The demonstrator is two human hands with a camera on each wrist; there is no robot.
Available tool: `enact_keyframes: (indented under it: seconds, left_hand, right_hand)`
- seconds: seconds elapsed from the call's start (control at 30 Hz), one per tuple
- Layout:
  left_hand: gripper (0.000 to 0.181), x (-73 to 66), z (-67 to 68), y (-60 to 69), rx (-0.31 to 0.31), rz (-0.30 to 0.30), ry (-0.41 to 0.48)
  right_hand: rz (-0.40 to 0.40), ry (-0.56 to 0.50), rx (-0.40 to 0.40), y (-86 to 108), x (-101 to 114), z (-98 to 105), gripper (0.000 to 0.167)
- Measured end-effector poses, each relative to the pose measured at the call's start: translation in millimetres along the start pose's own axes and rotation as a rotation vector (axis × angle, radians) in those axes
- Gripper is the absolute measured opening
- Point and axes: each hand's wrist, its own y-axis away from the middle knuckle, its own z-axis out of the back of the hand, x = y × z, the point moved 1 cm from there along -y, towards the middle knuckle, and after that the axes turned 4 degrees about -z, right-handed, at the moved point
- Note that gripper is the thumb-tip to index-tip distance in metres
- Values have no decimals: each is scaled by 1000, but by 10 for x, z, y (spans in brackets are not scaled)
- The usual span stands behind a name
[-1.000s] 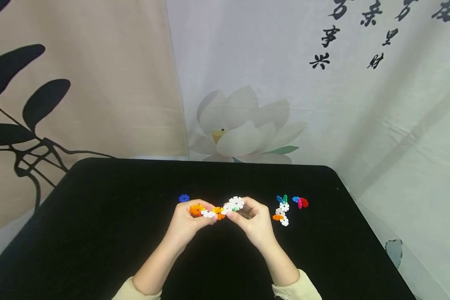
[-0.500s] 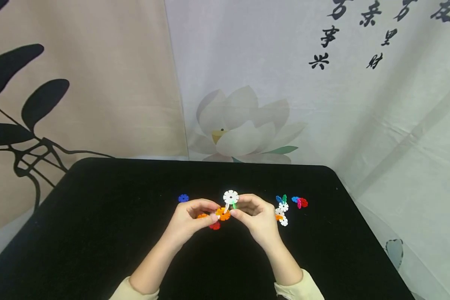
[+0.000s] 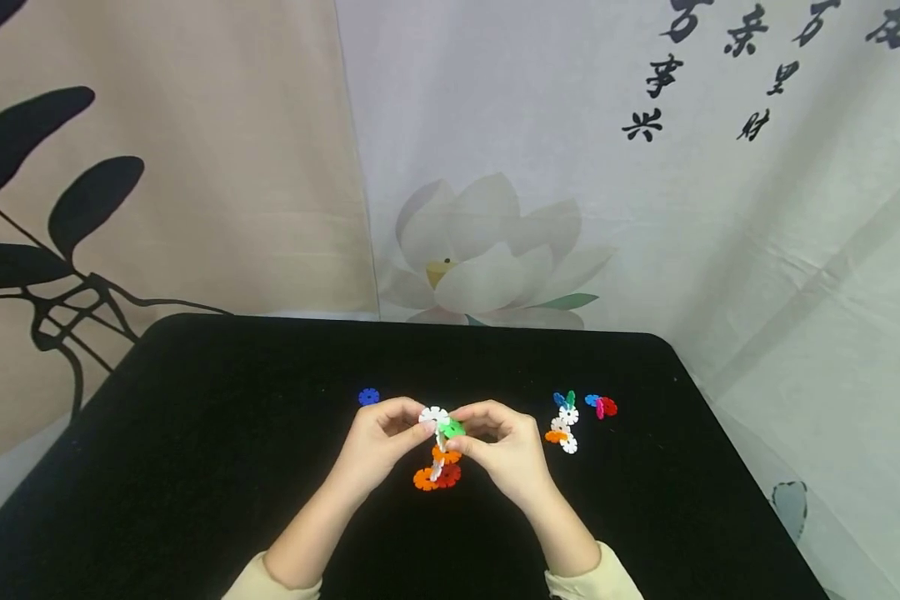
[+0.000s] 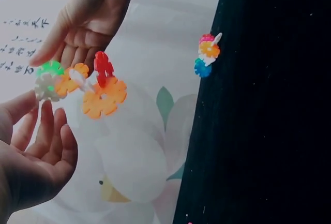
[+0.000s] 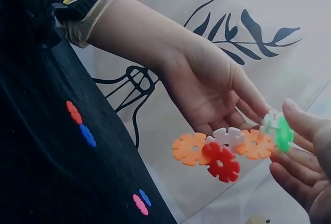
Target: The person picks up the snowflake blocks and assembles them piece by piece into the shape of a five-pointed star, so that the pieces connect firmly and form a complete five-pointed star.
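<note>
Both hands hold one chain of slotted plastic flower discs over the black table. In the head view, my left hand (image 3: 378, 437) pinches the white disc (image 3: 435, 415) at the chain's upper end. My right hand (image 3: 506, 442) pinches the green disc (image 3: 452, 428) right beside it. Below the fingers hang an orange disc (image 3: 447, 455), a second white disc (image 4: 80, 77), a red disc (image 5: 223, 162) and another orange disc (image 5: 190, 149). The right wrist view has these joined in a row, the red one at an angle. Fingertips partly cover the white and green discs.
A single blue disc (image 3: 369, 397) lies beyond my left hand. To the right are a joined group of white, orange, blue and green discs (image 3: 568, 414) and a small blue, pink and red cluster (image 3: 600, 405). A printed curtain (image 3: 495, 167) hangs behind the black table (image 3: 232, 417).
The chain has turned from lying sideways between the hands to hanging down below them. My left fingers have shifted from the orange discs to the white disc at the top.
</note>
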Motion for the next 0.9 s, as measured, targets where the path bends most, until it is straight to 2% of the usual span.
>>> enact_keyframes:
  seconds: [0.1, 0.2, 0.33, 0.43, 0.57, 0.67, 0.8, 0.9]
  left_hand:
    - [9, -13, 4, 7, -26, 8, 27]
    - [10, -21, 21, 10, -48, 11, 59]
    - [12, -15, 41, 10, -65, 35, 85]
    - [12, -2, 43, 7, -72, 61, 93]
    - [9, 8, 34, 1, -98, 110, 107]
    - [9, 6, 25, -5, -117, 151, 134]
    - [10, -1, 14, -12, -120, 185, 172]
    - [12, -7, 7, -12, -118, 201, 190]
  right_hand:
    - [-11, 26, -11, -23, -145, 89, 24]
    - [-62, 124, -63, -76, -255, 293, 21]
    - [-207, 310, -144, -138, -423, 660, 22]
    - [-324, 431, -160, -143, -554, 901, 23]
    - [-450, 577, -100, -108, -708, 1120, 25]
    - [-527, 642, -38, -65, -795, 1221, 25]
    - [-580, 649, 18, -4, -889, 1302, 25]
    - [-572, 619, 44, 19, -959, 1339, 25]
